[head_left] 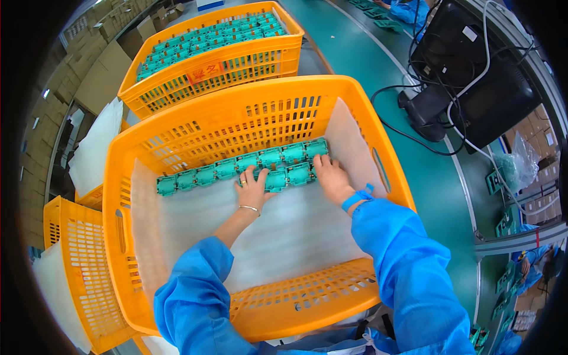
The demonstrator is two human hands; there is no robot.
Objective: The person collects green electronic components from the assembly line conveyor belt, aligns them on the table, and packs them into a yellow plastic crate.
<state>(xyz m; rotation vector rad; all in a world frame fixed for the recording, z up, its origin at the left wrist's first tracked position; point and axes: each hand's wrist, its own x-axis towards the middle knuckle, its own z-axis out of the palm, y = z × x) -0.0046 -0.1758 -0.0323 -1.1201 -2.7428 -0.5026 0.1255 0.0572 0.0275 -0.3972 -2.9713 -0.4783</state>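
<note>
My hands reach into a large orange plastic crate [222, 93] lined with a white sheet [296, 231]. Along its far wall runs a row of green plastic housings [204, 175]. In front of that row's right part lies a shorter row of green housings [298, 174]. My left hand [251, 192], with a ring and a bracelet, has its fingers bent round the left end of the short row. At the other end, close to the liner's raised right side, my right hand [333, 179] grips the row; a blue band circles that wrist. The fingertips' undersides are hidden.
A second orange crate [260, 59], full of green housings, stands beyond mine. More orange crates [86, 278] are at the left. To the right runs a green conveyor belt [355, 65], with black monitors [497, 94] and loose cables over it. Other people's blue sleeves [408, 10] show farther off.
</note>
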